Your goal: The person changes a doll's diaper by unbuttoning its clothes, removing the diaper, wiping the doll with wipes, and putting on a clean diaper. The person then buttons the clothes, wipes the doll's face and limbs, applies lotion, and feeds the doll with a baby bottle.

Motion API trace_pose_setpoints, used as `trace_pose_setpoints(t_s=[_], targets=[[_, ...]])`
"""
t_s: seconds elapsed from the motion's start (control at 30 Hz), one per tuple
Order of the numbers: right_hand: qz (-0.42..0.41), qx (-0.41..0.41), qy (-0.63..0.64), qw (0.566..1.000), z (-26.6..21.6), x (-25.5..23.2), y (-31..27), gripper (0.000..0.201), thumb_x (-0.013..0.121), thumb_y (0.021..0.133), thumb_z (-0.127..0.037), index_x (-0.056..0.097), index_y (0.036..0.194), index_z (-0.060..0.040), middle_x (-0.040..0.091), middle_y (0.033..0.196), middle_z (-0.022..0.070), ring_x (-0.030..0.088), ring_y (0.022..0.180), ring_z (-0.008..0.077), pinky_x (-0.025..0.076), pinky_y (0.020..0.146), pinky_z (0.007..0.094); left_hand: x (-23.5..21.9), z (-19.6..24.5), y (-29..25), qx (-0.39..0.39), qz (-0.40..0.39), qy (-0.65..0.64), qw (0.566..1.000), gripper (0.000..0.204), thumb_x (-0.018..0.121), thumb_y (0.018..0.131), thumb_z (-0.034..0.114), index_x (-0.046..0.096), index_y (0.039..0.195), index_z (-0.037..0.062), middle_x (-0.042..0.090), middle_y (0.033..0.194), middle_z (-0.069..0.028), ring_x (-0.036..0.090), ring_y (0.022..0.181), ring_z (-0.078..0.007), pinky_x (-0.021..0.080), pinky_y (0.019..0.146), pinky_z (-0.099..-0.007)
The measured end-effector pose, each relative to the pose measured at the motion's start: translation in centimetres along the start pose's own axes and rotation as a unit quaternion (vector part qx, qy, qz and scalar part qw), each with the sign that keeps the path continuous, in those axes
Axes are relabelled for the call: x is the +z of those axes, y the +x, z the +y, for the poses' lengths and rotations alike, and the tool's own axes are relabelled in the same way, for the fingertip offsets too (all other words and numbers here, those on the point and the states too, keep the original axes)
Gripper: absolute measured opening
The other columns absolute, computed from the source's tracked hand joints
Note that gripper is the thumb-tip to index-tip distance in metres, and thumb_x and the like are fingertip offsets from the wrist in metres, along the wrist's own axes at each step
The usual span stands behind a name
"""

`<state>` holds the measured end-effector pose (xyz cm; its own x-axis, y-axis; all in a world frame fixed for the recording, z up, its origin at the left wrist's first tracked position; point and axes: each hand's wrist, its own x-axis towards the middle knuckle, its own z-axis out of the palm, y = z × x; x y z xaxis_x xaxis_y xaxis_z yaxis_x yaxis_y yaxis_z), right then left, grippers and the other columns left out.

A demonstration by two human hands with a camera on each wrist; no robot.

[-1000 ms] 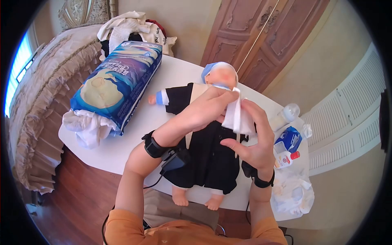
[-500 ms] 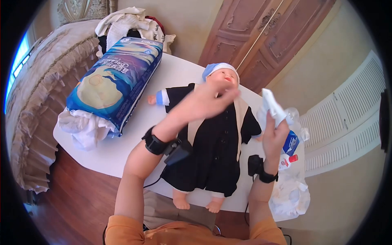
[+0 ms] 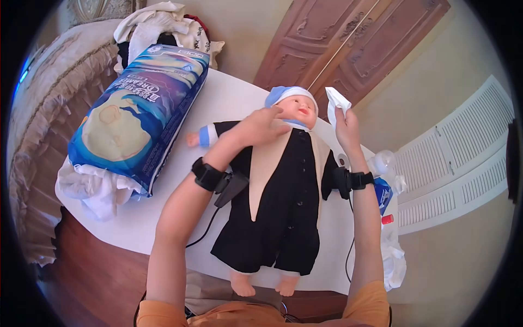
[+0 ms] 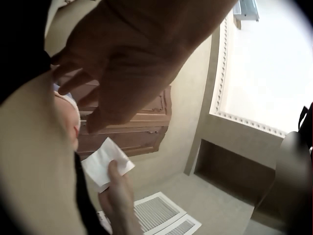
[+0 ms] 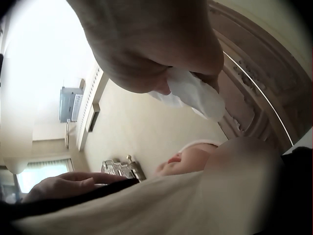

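A baby doll (image 3: pixel 305 185) in a blue and white cap and a black and cream outfit lies face up on a white table (image 3: pixel 144 223). My left hand (image 3: pixel 264 129) is at the doll's upper chest and cheek, fingers loosely extended and nothing in them. Beyond the doll's other shoulder, my raised right hand (image 3: pixel 347 129) pinches a folded white wipe (image 3: pixel 336 102) between thumb and fingers. In the left wrist view the wipe (image 4: pixel 105 164) stands out flat, beside the doll's face; in the right wrist view it (image 5: pixel 195 95) hangs below the fingers.
A large blue diaper pack (image 3: pixel 122 117) lies at left, white diapers (image 3: pixel 95 191) spilling from its near end. Clothes (image 3: pixel 163 24) are heaped behind it. Along the right edge are a clear bottle (image 3: pixel 383 161), a blue packet (image 3: pixel 383 195), a red cap (image 3: pixel 387 219) and a crumpled plastic bag (image 3: pixel 393 266).
Both hands were together at the wipe over the doll's chest; they parted, the right carrying the wipe aside and then up beside the head. The left drew back to the doll's chest.
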<state>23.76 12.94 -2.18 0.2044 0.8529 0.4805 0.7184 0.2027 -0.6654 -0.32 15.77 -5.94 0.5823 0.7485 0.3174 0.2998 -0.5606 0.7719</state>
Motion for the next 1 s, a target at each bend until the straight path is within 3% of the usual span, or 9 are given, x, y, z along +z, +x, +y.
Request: trace_pose_setpoints(t_s=[0.1,0.13,0.27,0.43,0.6,0.8,0.9,0.97,1.0], targets=[[-0.020,-0.070,-0.030,0.997,-0.7,1.5,0.6,0.028,0.042,0.084,-0.009,0.052,0.108,0.0012,0.060,0.095,0.0144,0.058,0.086,0.0201,0.042,0.075,0.0281,1.2,-0.6,0.2,0.063,0.043,0.004,0.997,0.063,0.058,0.077,0.031,0.036,0.122,-0.0063,0.039,0.124,-0.0254,0.037,0.117,-0.0342,0.028,0.098,-0.0342],[-0.035,-0.096,-0.032,0.994,-1.5,1.8,0.6,0.029,0.041,0.083,-0.005,0.051,0.110,-0.0003,0.059,0.099,0.0148,0.057,0.090,0.0209,0.042,0.077,0.0282,0.9,-0.8,0.7,0.066,0.004,-0.006,0.998,0.069,0.059,0.077,0.034,0.030,0.124,-0.0078,0.029,0.130,-0.0260,0.027,0.122,-0.0355,0.023,0.101,-0.0349],[-0.032,-0.168,-0.027,0.985,-0.7,2.9,1.3,0.033,0.040,0.082,0.000,0.051,0.113,-0.0033,0.058,0.104,0.0155,0.057,0.094,0.0215,0.041,0.080,0.0278,0.7,-2.0,3.9,0.055,-0.017,0.101,0.993,0.079,0.059,0.074,0.040,0.024,0.127,-0.0072,0.022,0.133,-0.0252,0.020,0.125,-0.0374,0.021,0.102,-0.0363],[-0.088,-0.095,-0.038,0.991,-0.4,3.2,0.7,0.031,0.042,0.082,-0.003,0.051,0.112,-0.0031,0.058,0.103,0.0157,0.056,0.095,0.0226,0.041,0.081,0.0282,-0.4,-1.1,6.0,0.026,-0.169,0.184,0.968,0.096,0.058,0.070,0.052,0.008,0.133,-0.0016,0.009,0.137,-0.0241,0.008,0.129,-0.0353,0.019,0.102,-0.0371],[-0.135,-0.102,-0.028,0.985,0.1,3.6,-0.1,0.031,0.043,0.083,-0.006,0.049,0.113,-0.0024,0.058,0.099,0.0163,0.057,0.093,0.0241,0.041,0.081,0.0290,0.1,-1.7,6.3,0.025,-0.172,0.120,0.977,0.085,0.051,0.078,0.045,0.007,0.132,-0.0028,0.011,0.138,-0.0232,0.021,0.125,-0.0340,0.024,0.100,-0.0360],[-0.149,-0.025,-0.048,0.987,0.4,2.6,-1.9,0.031,0.041,0.084,-0.005,0.047,0.114,-0.0006,0.056,0.104,0.0198,0.055,0.097,0.0287,0.040,0.082,0.0301,1.6,-2.3,4.5,-0.034,-0.133,0.109,0.985,0.069,0.041,0.085,0.033,0.007,0.131,-0.0055,0.019,0.135,-0.0242,0.039,0.114,-0.0363,0.032,0.095,-0.0361],[-0.149,-0.065,-0.041,0.986,-0.4,2.6,-2.8,0.033,0.040,0.083,-0.002,0.045,0.115,0.0009,0.051,0.112,0.0206,0.050,0.104,0.0313,0.039,0.087,0.0314,1.7,-2.3,4.1,-0.026,-0.121,0.109,0.986,0.069,0.042,0.085,0.032,0.008,0.131,-0.0063,0.023,0.133,-0.0249,0.041,0.112,-0.0365,0.033,0.094,-0.0371],[-0.129,-0.202,-0.138,0.961,-0.8,2.6,-3.1,0.037,0.041,0.080,0.002,0.043,0.117,0.0008,0.045,0.120,0.0187,0.044,0.111,0.0314,0.036,0.092,0.0330,1.6,-2.2,4.0,-0.019,-0.116,0.111,0.987,0.069,0.042,0.085,0.032,0.009,0.130,-0.0069,0.023,0.133,-0.0251,0.041,0.112,-0.0363,0.033,0.093,-0.0374],[-0.129,-0.202,-0.140,0.961,-0.9,2.5,-3.1,0.037,0.041,0.080,0.002,0.043,0.117,0.0008,0.045,0.120,0.0187,0.044,0.111,0.0314,0.036,0.092,0.0330,1.3,-1.9,3.9,-0.027,-0.127,0.106,0.986,0.068,0.042,0.085,0.032,0.009,0.130,-0.0073,0.023,0.133,-0.0251,0.040,0.112,-0.0361,0.033,0.093,-0.0372]])
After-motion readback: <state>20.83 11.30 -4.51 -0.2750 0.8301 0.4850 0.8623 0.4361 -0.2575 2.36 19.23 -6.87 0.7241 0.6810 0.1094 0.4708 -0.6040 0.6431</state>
